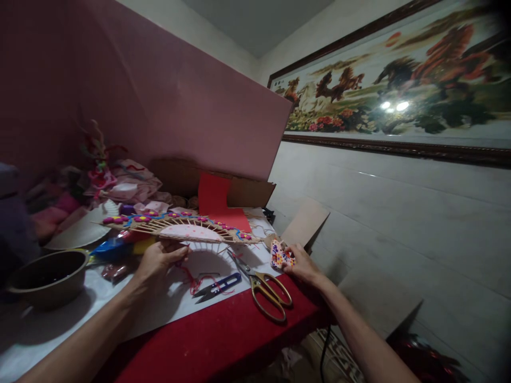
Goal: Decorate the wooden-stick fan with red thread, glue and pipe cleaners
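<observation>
A fan-shaped craft piece (189,232) is held up over the white sheet, tilted nearly edge-on. It has thin sticks, a pale dotted centre and a rim with pink, yellow and blue decoration. My left hand (163,259) is closed at its lower edge, the fingertips partly hidden. Red thread (195,284) trails below that hand. On the right, my right hand (301,263) grips a small floral-patterned piece (278,255) beside the fan's right end. Between the hands lie blue thread snips (219,287) and gold-handled scissors (271,295).
A dark bowl (50,279) stands at the left on the white sheet (167,311). Colourful packets (109,247) and heaped pink material (136,183) lie behind. Red card (215,199) leans at the back. A red cloth (191,346) covers the table's front edge; a tiled wall (379,213) borders the right.
</observation>
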Action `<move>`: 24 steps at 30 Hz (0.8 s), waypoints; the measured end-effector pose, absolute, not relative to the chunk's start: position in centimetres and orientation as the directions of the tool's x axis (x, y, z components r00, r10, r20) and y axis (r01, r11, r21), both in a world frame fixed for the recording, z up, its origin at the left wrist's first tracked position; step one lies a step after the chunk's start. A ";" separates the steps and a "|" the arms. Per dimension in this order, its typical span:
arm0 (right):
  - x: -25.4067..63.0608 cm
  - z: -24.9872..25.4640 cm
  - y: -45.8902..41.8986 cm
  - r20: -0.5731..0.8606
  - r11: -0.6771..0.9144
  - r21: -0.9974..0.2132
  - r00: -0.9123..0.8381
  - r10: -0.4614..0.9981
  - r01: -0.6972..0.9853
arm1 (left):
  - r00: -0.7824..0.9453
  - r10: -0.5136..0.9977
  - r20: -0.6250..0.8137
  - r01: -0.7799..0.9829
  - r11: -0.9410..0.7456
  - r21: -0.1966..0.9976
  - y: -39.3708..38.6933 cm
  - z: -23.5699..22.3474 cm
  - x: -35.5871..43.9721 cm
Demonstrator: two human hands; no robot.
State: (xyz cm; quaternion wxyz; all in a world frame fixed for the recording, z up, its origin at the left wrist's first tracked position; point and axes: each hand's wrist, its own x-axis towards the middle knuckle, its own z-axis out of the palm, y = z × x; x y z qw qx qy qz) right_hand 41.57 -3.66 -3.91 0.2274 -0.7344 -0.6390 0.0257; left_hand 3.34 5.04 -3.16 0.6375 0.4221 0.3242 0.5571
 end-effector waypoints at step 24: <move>42.3 -2.2 -5.1 0.035 -0.027 -0.865 0.114 0.993 0.500 | 0.121 0.990 0.074 -0.446 -0.012 0.895 5.3 -4.1 3.8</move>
